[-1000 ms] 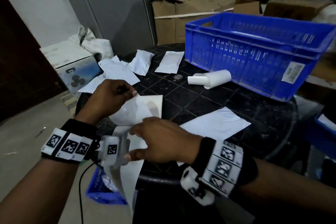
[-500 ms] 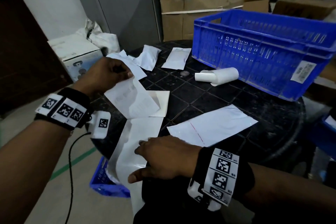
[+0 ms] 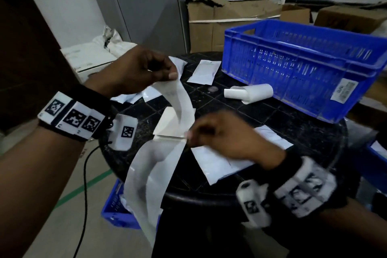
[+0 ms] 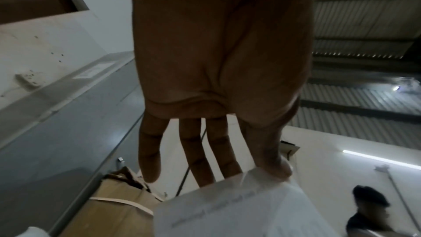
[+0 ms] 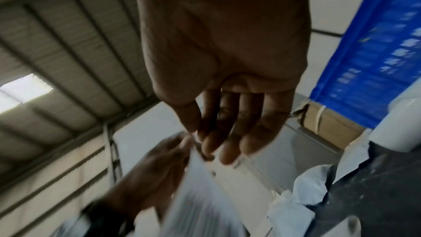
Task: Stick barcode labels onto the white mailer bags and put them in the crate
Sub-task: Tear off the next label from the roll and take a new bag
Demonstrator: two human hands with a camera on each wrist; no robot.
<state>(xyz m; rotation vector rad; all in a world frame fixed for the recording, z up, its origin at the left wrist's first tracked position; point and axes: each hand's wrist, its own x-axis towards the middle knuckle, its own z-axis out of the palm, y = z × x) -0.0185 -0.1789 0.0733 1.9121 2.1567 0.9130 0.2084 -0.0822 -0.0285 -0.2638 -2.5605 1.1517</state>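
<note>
Label (image 3: 176, 98) was mid-peel above the near table (image 3: 293, 132): my left hand (image 3: 136, 71) pinched its top, right hand (image 3: 226, 138) apparently pinched the backing strip (image 3: 155, 165), view blurred. I judged a slow, low-angle pull best, then onto the near mailer bag (image 3: 219, 163); crate (image 3: 303, 65) sat far right.

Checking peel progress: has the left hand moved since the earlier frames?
Yes. The left hand has risen and gone farther from the table's near edge, toward the mailers behind.

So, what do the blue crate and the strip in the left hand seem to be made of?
Blue crate: likely rigid moulded plastic, matte, with slotted walls. Strip pinched by the left hand: thin, limp, slightly translucent sheet, probably label paper or its liner; it curls freely.
</note>
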